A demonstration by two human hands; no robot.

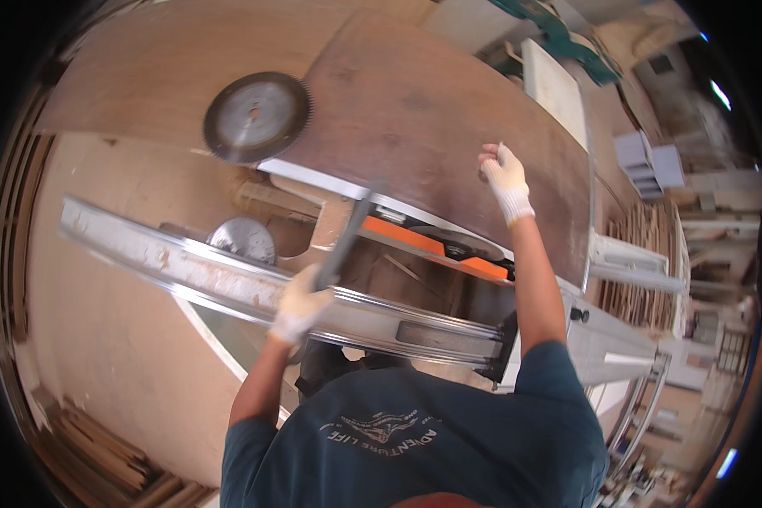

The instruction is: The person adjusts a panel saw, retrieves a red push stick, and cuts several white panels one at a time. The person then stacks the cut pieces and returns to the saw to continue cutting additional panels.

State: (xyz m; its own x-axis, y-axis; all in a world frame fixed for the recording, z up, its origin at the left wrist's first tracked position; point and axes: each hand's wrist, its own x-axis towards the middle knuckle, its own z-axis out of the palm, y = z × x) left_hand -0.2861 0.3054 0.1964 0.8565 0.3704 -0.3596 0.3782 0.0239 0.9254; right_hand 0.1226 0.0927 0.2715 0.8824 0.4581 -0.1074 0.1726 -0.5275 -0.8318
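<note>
My left hand [301,306], in a white work glove with bare fingertips, is closed around a long dark grey bar [348,240], slightly blurred, possibly a wrench. The bar slants up and away over the opened well of a table saw. Above the brown tabletop [398,110], my gloved right hand [506,173] has its fingers curled together; whatever they may hold is too small to make out. Beside that arm, an orange guard [406,235] lines the well, with a dark saw blade [449,240] partly showing. A large circular saw blade [261,127] lies flat at the tabletop's left.
A metal sliding rail [169,254] crosses between my body and the well. Behind it sits a smaller round metal disc [244,239]. Stacked boards [643,271] stand at the right, and more timber strips [102,449] lie at the lower left.
</note>
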